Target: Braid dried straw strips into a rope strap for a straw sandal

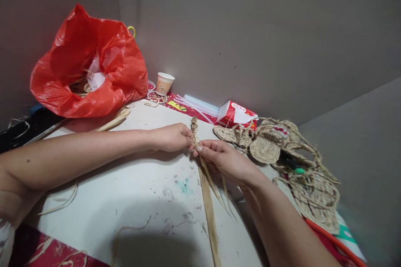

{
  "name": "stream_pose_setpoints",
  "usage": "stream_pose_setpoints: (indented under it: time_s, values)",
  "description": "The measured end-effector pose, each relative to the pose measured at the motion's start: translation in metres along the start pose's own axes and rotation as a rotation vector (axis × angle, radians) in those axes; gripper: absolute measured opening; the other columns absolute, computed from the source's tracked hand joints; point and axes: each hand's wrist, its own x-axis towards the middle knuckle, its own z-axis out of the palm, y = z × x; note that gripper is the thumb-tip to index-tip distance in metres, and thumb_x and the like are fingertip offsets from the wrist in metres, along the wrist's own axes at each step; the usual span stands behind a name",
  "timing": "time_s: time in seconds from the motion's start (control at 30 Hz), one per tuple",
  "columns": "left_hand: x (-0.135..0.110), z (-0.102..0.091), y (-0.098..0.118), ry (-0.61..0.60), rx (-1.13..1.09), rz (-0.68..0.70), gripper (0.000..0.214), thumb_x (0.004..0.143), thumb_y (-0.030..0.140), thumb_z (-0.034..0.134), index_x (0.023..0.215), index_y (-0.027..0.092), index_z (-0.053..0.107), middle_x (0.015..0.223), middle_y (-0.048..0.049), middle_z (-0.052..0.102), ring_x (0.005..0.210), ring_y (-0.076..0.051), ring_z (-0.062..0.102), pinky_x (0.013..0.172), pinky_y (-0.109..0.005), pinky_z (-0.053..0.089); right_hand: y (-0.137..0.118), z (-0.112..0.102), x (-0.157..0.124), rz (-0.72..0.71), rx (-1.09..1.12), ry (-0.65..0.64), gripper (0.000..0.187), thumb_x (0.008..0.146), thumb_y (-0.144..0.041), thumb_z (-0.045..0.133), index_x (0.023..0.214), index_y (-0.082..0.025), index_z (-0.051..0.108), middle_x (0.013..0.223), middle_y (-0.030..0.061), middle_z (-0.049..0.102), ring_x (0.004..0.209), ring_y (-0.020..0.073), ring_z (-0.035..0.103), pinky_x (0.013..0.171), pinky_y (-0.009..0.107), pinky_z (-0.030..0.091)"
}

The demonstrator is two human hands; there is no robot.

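Both hands meet over the middle of the white table [147, 200], pinching a narrow braid [194, 125] of dry, straw-like strips. My left hand [175, 137] has its fingers closed on the braid just below its rough upper end. Right beside it, my right hand [219, 155] pinches the same work between thumb and fingers. From under the right hand, loose flat strips [208, 212] trail down toward the table's near edge, one wide and a few thinner. The exact spot where the fingertips meet is partly hidden.
A red plastic bag [125, 62] with dry strips inside stands at the back left. Along the wall are a paper cup [164, 84], pale plastic strips [200, 106] and a red tissue pack [234, 113]. Woven straw pieces [266, 150] pile up on the right.
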Motion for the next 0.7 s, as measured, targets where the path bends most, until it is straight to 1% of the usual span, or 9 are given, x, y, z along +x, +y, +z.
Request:
stream_pose_setpoints:
  time_s: [0.07,0.1,0.17,0.23,0.33,0.47,0.53,0.6,0.7]
  values:
    - [0.000,0.001,0.000,-0.033,-0.087,-0.114,0.020,0.076,0.020,0.046,0.061,0.015,0.057,0.042,0.0065,0.037,0.037,-0.006,0.027,0.040,-0.020,0.023,0.002,0.000,0.001,-0.049,-0.134,0.019,0.032,0.075,-0.047,0.058,0.071,-0.015,0.058,0.050,-0.0067,0.039,0.045,0.0070,0.025,0.043,0.021,0.018]
    - [0.000,0.001,0.000,-0.054,-0.126,-0.159,0.020,0.077,0.023,0.046,0.060,0.016,0.055,0.039,0.0080,0.029,0.034,-0.006,0.021,0.037,-0.021,0.017,0.003,0.000,0.002,-0.084,-0.194,0.029,0.030,0.078,-0.044,0.055,0.072,-0.015,0.058,0.053,-0.0053,0.042,0.047,0.0077,0.028,0.045,0.021,0.022]
    - [0.000,0.002,0.000,-0.070,-0.174,-0.205,0.021,0.077,0.028,0.048,0.060,0.017,0.052,0.039,0.0089,0.023,0.033,-0.006,0.016,0.035,-0.022,0.012,0.005,0.000,0.003,-0.144,-0.296,0.057,0.028,0.081,-0.040,0.050,0.073,-0.015,0.059,0.060,-0.0027,0.049,0.053,0.0096,0.035,0.051,0.022,0.028]
    - [0.000,0.003,0.000,-0.047,-0.181,-0.204,0.020,0.076,0.031,0.051,0.060,0.018,0.051,0.040,0.0088,0.024,0.033,-0.006,0.017,0.035,-0.022,0.012,0.005,0.002,0.002,-0.174,-0.384,0.085,0.028,0.082,-0.037,0.047,0.075,-0.015,0.061,0.065,-0.0010,0.053,0.058,0.0115,0.039,0.056,0.023,0.031]
    - [0.000,0.005,0.000,0.005,-0.146,-0.197,0.019,0.075,0.029,0.051,0.060,0.018,0.051,0.038,0.0084,0.026,0.034,-0.006,0.019,0.035,-0.021,0.013,0.002,0.004,-0.001,-0.186,-0.505,0.108,0.029,0.084,-0.037,0.044,0.073,-0.015,0.061,0.062,-0.0017,0.051,0.058,0.0122,0.039,0.055,0.024,0.031]
    - [0.000,0.007,0.001,0.086,-0.078,-0.176,0.019,0.074,0.026,0.050,0.058,0.017,0.052,0.036,0.0085,0.025,0.034,-0.006,0.019,0.037,-0.021,0.013,-0.006,0.002,-0.007,-0.191,-0.645,0.159,0.030,0.083,-0.037,0.042,0.062,-0.018,0.052,0.057,-0.0027,0.046,0.055,0.0122,0.038,0.052,0.024,0.029]
    - [0.001,0.008,0.000,0.123,-0.036,-0.128,0.019,0.074,0.024,0.050,0.057,0.015,0.053,0.038,0.0075,0.032,0.037,-0.005,0.024,0.040,-0.020,0.018,-0.011,0.001,-0.010,-0.168,-0.694,0.199,0.029,0.082,-0.035,0.043,0.058,-0.019,0.046,0.053,-0.0035,0.042,0.052,0.0116,0.036,0.050,0.024,0.028]
    - [0.002,0.009,-0.001,0.154,0.001,-0.071,0.019,0.072,0.023,0.051,0.056,0.014,0.055,0.044,0.0058,0.042,0.043,-0.005,0.031,0.045,-0.019,0.024,-0.013,0.001,-0.012,-0.137,-0.690,0.235,0.028,0.081,-0.034,0.044,0.056,-0.019,0.044,0.051,-0.0040,0.040,0.050,0.0109,0.033,0.048,0.024,0.026]
    - [0.001,0.010,-0.002,0.169,-0.018,-0.027,0.019,0.072,0.021,0.050,0.056,0.013,0.056,0.049,0.0041,0.050,0.048,-0.006,0.039,0.050,-0.019,0.030,-0.014,0.009,-0.013,-0.081,-0.545,0.236,0.027,0.081,-0.034,0.043,0.059,-0.019,0.049,0.049,-0.0048,0.037,0.046,0.0104,0.031,0.044,0.024,0.024]
